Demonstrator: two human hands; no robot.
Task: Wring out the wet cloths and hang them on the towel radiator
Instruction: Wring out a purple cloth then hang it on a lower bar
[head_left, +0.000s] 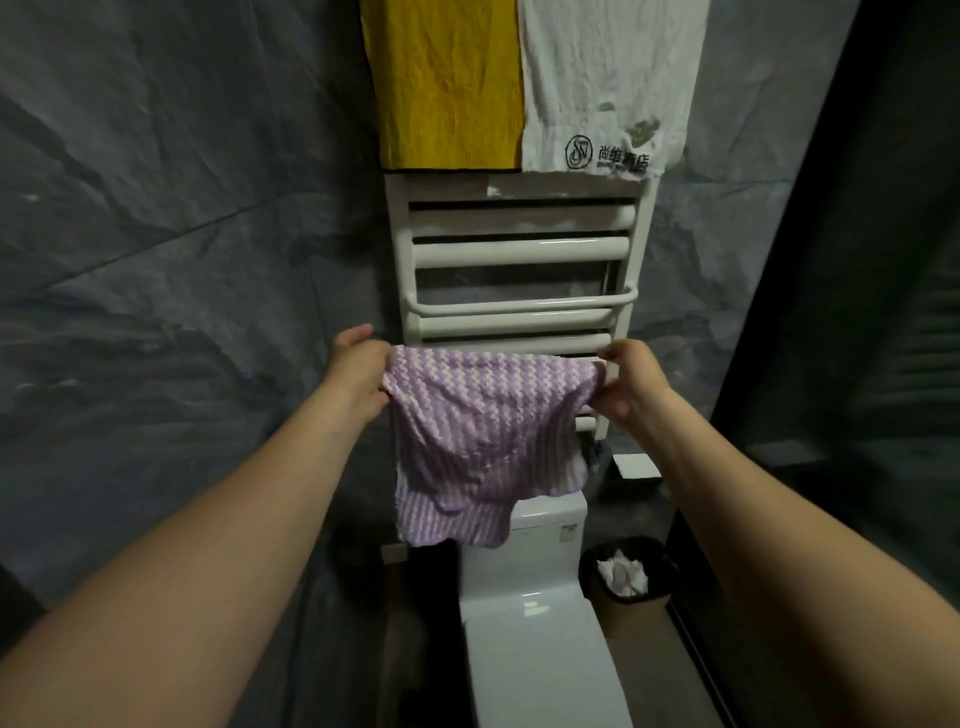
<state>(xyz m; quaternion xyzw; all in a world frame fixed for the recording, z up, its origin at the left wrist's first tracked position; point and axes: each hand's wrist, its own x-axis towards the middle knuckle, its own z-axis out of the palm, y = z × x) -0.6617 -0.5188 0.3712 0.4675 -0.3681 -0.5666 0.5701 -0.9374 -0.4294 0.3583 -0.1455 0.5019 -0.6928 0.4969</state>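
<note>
Yellow cloth (449, 88), white cloth (605, 83) already hung on radiator (519, 252) top. Purple cloth (483, 436) at lower bar: left hand (358, 371), right hand (631, 384) pinch top corners. Remaining: drape over bar, release. Further cloths: none visible.

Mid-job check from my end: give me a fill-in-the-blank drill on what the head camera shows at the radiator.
The left hand and right hand hold the ____ striped cloth by its top corners.
On the towel radiator, the yellow cloth hangs to the ____ of the white towel.
Below the held cloth stands a white ____.
Missing: purple; left; toilet.
</note>
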